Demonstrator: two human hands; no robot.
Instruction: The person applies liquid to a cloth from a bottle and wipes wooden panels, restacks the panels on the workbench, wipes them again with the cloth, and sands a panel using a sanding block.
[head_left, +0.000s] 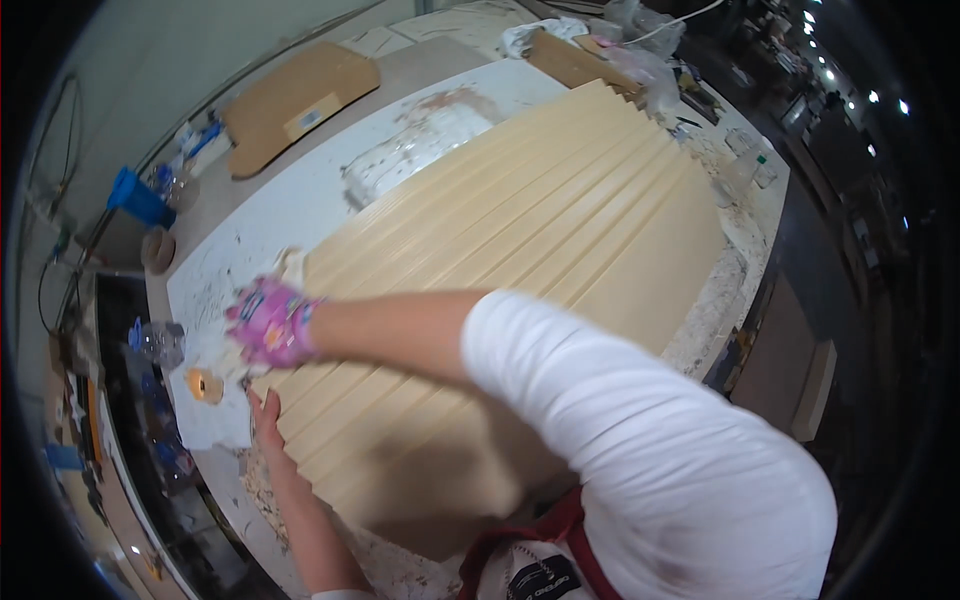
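Fingers of the right hand (270, 322), in a pink patterned glove, point toward the left and look slightly apart; blur and the back of the hand hide whether they pinch anything. On the left hand (267, 425), which is bare, two digits show, raised with a gap between them, at the end of the ribbed board (560, 200); the others are out of sight, so I can't tell whether that end is gripped or just touched.

The cream board lies slantwise across the white table (215, 290), its zigzag left end beside both hands and its far end well away at upper right. The right forearm crosses above the ribs, with the white sleeve (640, 420) over the plain strip nearest the body.

Good handling here, as I judge it, means letting the left hand brace that end while the right does the fine work at the edge. Pressure seems best spread along a rib rather than put on one thin corner, since the zigzag points look easy to chip. Keeping forearm and sleeve lifted should avoid dragging the board askew. A roll of tape (205, 386) stands near both hands, and a clear bottle (160, 343) beyond it, so wide leftward strokes could knock them.
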